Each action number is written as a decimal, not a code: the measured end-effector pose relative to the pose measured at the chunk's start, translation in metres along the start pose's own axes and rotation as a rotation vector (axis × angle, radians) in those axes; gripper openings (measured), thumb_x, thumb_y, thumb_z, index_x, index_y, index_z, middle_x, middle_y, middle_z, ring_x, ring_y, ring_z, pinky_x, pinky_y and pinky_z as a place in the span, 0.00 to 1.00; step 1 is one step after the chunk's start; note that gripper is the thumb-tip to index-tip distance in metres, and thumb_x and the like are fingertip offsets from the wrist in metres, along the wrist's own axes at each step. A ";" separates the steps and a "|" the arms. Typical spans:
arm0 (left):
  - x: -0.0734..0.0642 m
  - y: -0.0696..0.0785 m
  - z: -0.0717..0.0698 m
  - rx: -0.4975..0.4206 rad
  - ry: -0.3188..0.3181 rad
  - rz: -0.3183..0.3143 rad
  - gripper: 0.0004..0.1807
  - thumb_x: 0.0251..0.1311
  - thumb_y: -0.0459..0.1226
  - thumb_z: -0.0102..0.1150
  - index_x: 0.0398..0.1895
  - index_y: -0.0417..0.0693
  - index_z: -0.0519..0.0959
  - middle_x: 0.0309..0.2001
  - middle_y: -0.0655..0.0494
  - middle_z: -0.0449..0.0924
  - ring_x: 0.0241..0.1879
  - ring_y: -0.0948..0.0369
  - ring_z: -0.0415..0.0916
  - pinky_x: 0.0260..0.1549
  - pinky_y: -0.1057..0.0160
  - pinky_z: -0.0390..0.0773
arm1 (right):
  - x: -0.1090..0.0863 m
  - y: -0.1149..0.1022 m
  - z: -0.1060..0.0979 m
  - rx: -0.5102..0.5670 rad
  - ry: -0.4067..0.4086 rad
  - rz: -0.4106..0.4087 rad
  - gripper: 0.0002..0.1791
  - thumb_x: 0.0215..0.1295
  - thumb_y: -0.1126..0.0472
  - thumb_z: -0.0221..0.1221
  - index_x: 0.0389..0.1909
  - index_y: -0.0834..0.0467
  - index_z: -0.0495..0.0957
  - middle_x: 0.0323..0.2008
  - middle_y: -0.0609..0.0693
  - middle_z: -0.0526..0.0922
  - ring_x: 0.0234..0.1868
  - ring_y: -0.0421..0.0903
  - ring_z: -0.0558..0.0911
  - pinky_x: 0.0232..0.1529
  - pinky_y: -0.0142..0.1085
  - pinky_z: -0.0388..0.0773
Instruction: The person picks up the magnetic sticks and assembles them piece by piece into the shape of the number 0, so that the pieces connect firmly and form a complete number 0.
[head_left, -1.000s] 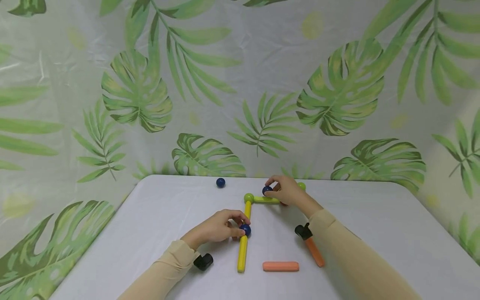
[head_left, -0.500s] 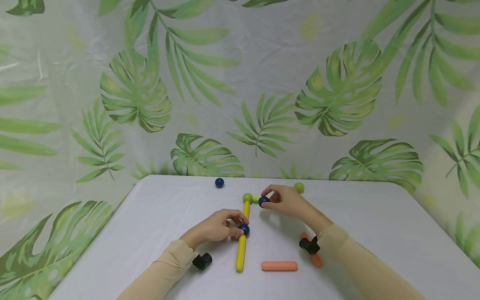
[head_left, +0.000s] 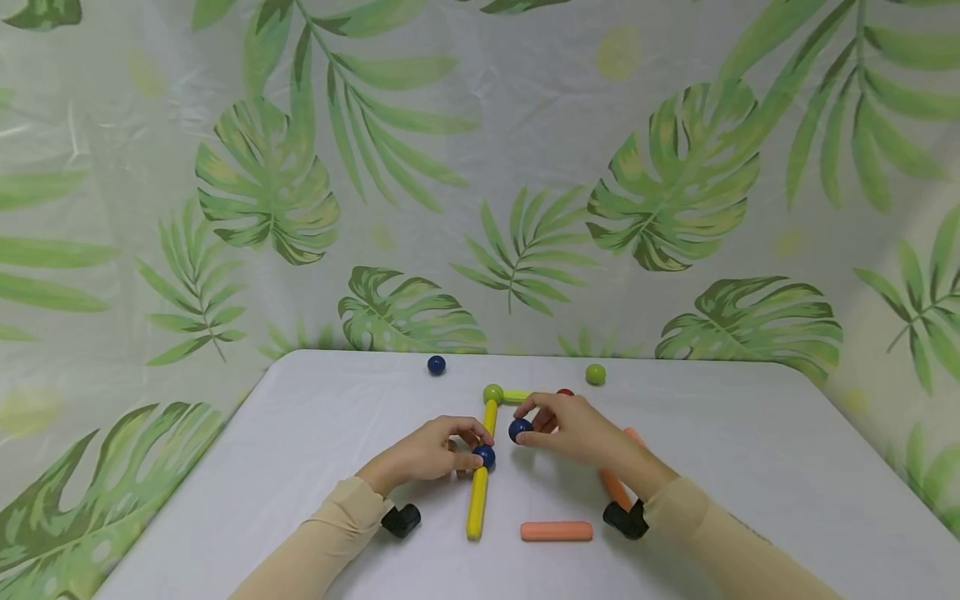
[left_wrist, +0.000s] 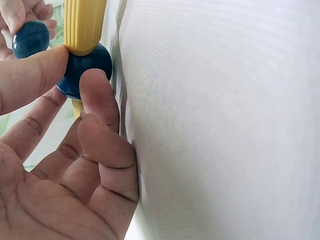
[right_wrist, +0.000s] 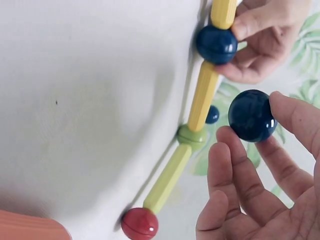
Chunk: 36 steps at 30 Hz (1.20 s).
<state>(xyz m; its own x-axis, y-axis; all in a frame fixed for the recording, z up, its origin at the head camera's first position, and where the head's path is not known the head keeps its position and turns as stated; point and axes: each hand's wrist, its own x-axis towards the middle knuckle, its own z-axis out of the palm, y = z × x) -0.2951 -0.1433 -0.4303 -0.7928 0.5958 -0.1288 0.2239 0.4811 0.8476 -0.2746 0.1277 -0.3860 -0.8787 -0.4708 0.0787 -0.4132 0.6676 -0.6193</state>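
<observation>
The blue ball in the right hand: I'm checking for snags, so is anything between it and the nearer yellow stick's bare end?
Nothing visible does: only white table shows between the blue ball and that end of the yellow stick. The left hand lies left of that line, the nearest orange stick right of it.

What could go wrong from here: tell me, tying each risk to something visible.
The glossy dark-blue ball in the right hand might drop and roll: only fingers hold it, and no rod is attached.
The left hand pinches a second dark-blue ball between two yellow ribbed rods; a tug could part them.
In the head view the right wrist partly covers an orange rod, so lowering it may knock the rod.
</observation>
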 end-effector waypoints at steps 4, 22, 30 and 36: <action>0.000 -0.001 -0.001 -0.007 0.000 0.010 0.13 0.71 0.35 0.68 0.57 0.49 0.84 0.49 0.51 0.82 0.29 0.60 0.80 0.31 0.64 0.77 | -0.005 -0.003 0.003 0.016 -0.017 -0.003 0.17 0.70 0.52 0.72 0.54 0.53 0.84 0.35 0.43 0.87 0.41 0.39 0.85 0.45 0.34 0.84; 0.001 -0.001 -0.002 -0.003 0.004 0.025 0.13 0.72 0.34 0.68 0.57 0.46 0.83 0.48 0.50 0.81 0.29 0.59 0.78 0.31 0.64 0.77 | -0.032 -0.019 0.017 0.060 -0.128 -0.012 0.16 0.69 0.52 0.72 0.54 0.52 0.83 0.35 0.40 0.87 0.37 0.37 0.82 0.40 0.31 0.78; 0.004 -0.001 -0.002 0.003 0.008 0.031 0.12 0.71 0.35 0.68 0.56 0.49 0.84 0.48 0.50 0.81 0.29 0.60 0.78 0.31 0.64 0.77 | -0.048 -0.030 0.029 0.078 -0.185 -0.007 0.15 0.69 0.51 0.73 0.52 0.49 0.84 0.34 0.38 0.85 0.35 0.34 0.80 0.39 0.30 0.77; 0.004 -0.001 -0.002 0.004 0.015 0.022 0.12 0.71 0.35 0.68 0.56 0.49 0.84 0.48 0.50 0.81 0.28 0.60 0.79 0.31 0.64 0.76 | -0.056 -0.036 0.038 0.108 -0.224 -0.051 0.14 0.69 0.51 0.72 0.51 0.48 0.84 0.32 0.36 0.85 0.32 0.31 0.79 0.35 0.28 0.77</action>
<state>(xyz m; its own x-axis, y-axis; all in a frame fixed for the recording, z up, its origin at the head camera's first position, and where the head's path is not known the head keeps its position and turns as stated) -0.2998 -0.1424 -0.4311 -0.7957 0.5969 -0.1023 0.2437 0.4703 0.8482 -0.2011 0.1082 -0.3979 -0.7776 -0.6263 -0.0559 -0.4171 0.5803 -0.6995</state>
